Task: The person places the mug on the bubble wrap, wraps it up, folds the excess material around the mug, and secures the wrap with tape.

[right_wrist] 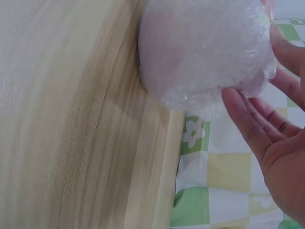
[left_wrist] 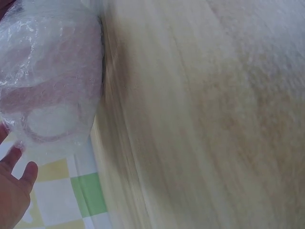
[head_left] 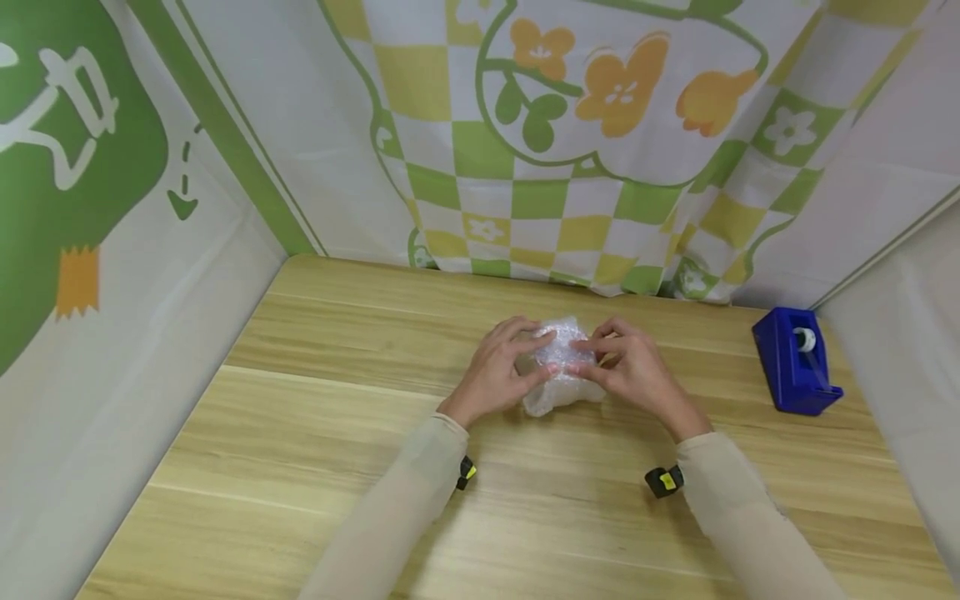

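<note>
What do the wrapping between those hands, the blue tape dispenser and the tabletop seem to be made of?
Bubble wrap: clear, glossy plastic film, judging by its pebbly surface and bright glints.
Blue tape dispenser: probably hard plastic, given its smooth, evenly coloured body.
Tabletop: wood or wood-look laminate, low sheen; the streaky grain fits either.

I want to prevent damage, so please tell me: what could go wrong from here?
The bubble wrap might loosen if the left grip or the right grip, both touching it, lets go. Reaching for the blue tape dispenser, which stands apart on the right, could leave one side unheld.
</note>
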Motion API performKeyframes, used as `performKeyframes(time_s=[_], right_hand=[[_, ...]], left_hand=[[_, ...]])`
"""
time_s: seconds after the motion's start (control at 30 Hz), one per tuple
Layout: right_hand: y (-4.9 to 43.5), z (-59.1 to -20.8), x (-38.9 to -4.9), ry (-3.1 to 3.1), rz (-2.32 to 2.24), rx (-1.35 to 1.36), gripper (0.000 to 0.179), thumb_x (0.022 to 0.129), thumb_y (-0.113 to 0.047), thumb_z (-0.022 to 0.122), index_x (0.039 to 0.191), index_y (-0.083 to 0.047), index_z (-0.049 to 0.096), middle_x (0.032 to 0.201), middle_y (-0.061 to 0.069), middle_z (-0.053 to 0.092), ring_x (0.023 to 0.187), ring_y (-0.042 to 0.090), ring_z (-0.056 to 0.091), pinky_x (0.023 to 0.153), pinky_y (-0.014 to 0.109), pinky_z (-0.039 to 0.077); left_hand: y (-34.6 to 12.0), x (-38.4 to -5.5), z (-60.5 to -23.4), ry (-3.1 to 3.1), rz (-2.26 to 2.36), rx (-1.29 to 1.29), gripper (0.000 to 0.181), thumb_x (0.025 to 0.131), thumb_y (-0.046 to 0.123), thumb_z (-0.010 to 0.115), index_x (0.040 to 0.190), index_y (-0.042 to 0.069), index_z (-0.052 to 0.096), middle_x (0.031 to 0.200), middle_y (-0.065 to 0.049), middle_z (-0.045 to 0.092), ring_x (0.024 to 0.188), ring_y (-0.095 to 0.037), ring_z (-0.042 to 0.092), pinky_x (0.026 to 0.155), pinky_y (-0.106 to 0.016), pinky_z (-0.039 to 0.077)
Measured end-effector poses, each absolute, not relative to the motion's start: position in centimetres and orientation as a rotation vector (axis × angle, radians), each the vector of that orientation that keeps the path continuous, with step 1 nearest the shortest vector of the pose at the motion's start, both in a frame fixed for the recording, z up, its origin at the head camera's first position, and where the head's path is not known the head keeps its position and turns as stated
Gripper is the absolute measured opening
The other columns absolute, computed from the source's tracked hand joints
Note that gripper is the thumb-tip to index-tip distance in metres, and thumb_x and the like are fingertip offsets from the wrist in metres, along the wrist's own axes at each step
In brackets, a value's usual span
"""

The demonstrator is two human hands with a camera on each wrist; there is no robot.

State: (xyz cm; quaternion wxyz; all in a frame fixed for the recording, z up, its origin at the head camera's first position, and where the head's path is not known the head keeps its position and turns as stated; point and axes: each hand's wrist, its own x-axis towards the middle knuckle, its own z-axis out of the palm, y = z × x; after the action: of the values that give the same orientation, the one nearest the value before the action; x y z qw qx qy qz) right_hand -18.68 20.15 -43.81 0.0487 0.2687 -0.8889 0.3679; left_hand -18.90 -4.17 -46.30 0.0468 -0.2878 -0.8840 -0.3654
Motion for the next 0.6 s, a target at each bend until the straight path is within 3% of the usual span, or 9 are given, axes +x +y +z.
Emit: performKeyframes(time_s=[0.2, 0.37, 0.6], right_hand=[[20.2, -43.5, -18.1, -2.721, 1.077, 0.820, 0.032, 0.086, -0.015, 0.083, 0.116, -0.006, 0.077, 0.104, 0.010, 0.061, 0.074, 0.017, 0.062, 0.057, 0.029, 0.053], [20.6, -43.1, -17.4, -2.766, 1.095, 0.820, 0.038, 0.092, -0.020, 0.078, 0.128, -0.007, 0.071, 0.110, 0.013, 0.061, 0.082, 0.020, 0.067, 0.066, 0.034, 0.060], [26.0, -42.9, -15.8, -2.866, 1.022, 0.494, 0.040, 0.099, -0.027, 0.070, 0.131, -0.003, 0.067, 0.111, 0.019, 0.062, 0.091, 0.030, 0.066, 0.072, 0.041, 0.059]], left_hand=[[-4.2, -18.9, -46.7, -2.689, -1.115, -0.901, 0.051, 0.098, 0.040, 0.067, 0.142, 0.016, 0.060, 0.148, -0.008, 0.052, 0.142, -0.026, 0.038, 0.120, -0.047, 0.026], [-4.5, -18.9, -46.9, -2.690, -1.106, -0.900, 0.050, 0.098, 0.040, 0.067, 0.141, 0.016, 0.061, 0.148, -0.007, 0.052, 0.143, -0.026, 0.037, 0.120, -0.045, 0.025], [-4.9, -18.9, -46.7, -2.674, -1.105, -0.916, 0.051, 0.097, 0.040, 0.068, 0.141, 0.015, 0.061, 0.148, -0.007, 0.052, 0.143, -0.025, 0.036, 0.121, -0.044, 0.024]])
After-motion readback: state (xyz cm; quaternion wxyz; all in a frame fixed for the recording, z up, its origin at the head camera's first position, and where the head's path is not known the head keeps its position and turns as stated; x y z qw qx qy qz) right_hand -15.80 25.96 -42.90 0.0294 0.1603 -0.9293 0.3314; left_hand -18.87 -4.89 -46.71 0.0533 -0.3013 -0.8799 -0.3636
